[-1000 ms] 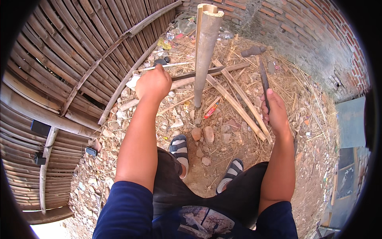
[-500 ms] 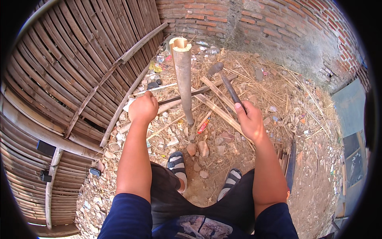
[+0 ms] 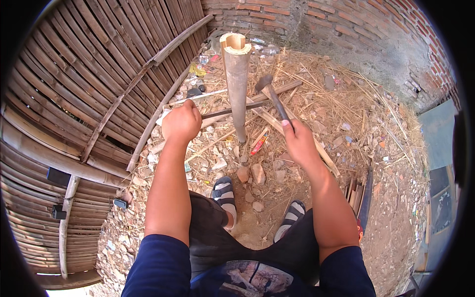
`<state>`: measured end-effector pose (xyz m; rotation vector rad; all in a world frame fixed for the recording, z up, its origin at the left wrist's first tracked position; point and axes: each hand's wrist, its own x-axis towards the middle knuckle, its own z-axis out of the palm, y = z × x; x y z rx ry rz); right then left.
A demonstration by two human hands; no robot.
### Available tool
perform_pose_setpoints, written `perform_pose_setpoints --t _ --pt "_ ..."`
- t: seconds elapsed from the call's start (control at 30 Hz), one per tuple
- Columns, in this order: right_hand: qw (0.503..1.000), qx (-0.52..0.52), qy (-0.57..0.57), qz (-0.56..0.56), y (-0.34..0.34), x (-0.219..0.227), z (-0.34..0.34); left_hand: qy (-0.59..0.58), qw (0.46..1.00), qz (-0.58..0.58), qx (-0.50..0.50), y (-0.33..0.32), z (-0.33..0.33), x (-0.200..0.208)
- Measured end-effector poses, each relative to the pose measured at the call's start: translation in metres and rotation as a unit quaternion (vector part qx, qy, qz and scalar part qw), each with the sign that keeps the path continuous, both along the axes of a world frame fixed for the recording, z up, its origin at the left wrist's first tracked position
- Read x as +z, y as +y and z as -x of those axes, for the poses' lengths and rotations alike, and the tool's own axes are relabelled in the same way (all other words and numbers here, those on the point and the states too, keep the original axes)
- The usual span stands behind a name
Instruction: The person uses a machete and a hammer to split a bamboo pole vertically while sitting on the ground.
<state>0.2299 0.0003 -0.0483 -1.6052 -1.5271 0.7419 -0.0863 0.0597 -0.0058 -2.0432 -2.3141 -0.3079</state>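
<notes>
Bamboo pole point(image 3: 237, 84) upright at 12 o'clock, base on rubble ground point(image 3: 257, 198). Blade point(image 3: 222, 112) driven crosswise through pole, handle clenched in left hand point(image 3: 182, 123). Hammer point(image 3: 273, 99) gripped by right hand point(image 3: 299, 141), head just beside blade tip. Splitting step judged underway; next blow needs aim on blade spine. Bamboo fence point(image 3: 74, 99) crowding 9 o'clock; open room at 3 o'clock.

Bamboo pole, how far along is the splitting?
Done: the bamboo pole stands upright with a crack open at its top, and the blade crosses it well below the top, past halfway down.
In hand: the left hand grips the blade's handle; the right hand holds a hammer near the blade's far end.
Left: the short stretch under the blade looks unsplit.
</notes>
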Motion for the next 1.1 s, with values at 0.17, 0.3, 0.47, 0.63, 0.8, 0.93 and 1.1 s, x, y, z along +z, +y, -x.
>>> perform_pose_setpoints --t 0.17,0.3,0.47,0.63,0.8,0.93,1.1 --pt "0.985 -0.021 0.130 -0.109 -0.010 0.035 -0.005 -0.005 1.000 -0.003 0.009 0.006 0.008 0.000" --pt "0.988 0.047 -0.139 -0.042 -0.004 -0.017 0.008 -0.002 1.000 0.007 0.000 0.006 0.003 0.006" --pt "0.997 0.005 -0.069 -0.021 0.005 -0.032 0.009 -0.003 1.000 0.015 0.014 0.006 -0.002 0.007" --pt "0.989 -0.004 0.074 -0.128 -0.007 0.023 0.010 -0.025 0.999 0.022 0.038 0.005 0.008 0.006" --pt "0.997 -0.009 -0.038 -0.063 -0.005 -0.037 0.014 -0.010 1.000 0.009 0.023 0.009 0.002 0.004" --pt "0.999 -0.001 -0.012 -0.033 0.005 -0.032 0.014 -0.007 1.000 0.001 0.030 0.008 0.004 0.002" --pt "0.985 -0.026 0.119 -0.123 -0.003 0.017 0.011 -0.022 0.998 0.027 0.051 0.009 0.003 0.007"
